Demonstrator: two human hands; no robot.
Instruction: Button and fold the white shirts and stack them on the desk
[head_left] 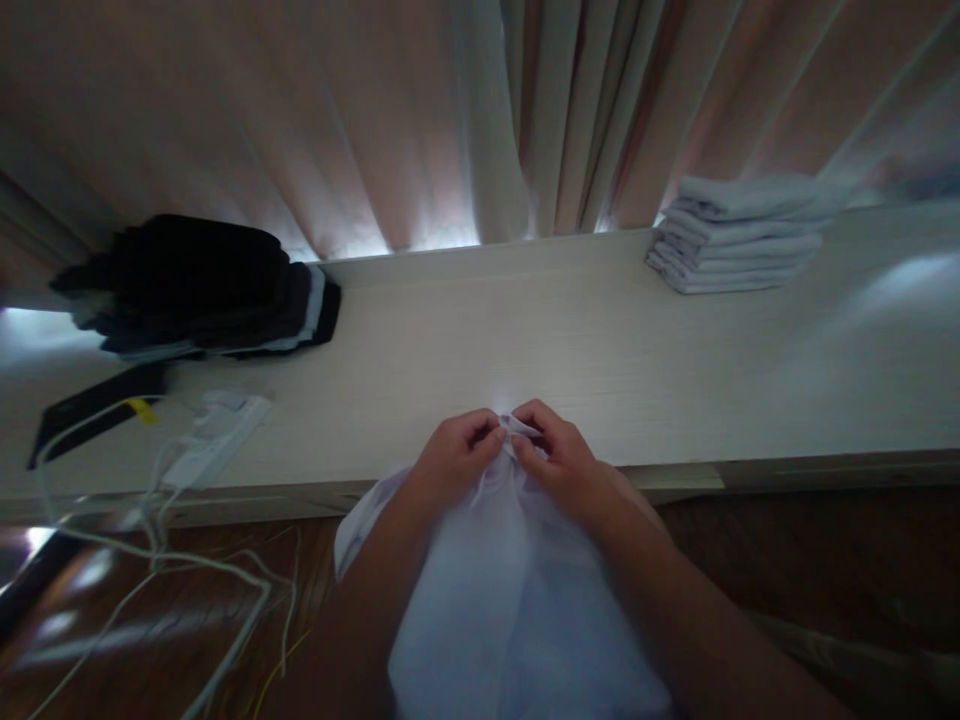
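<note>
Here I am at the near edge of the desk [487,340], left hand [459,450] and right hand [559,455] side by side, both pinched onto the gathered top of the white garment [480,600]. It hangs below them, long axis running from the desk back toward me, neither hand nearer.

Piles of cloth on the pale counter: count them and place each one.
2: a mostly dark pile at the left and a white pile at the right, both near the curtains. A blurred patch at far right is unclear and may be another.
</note>
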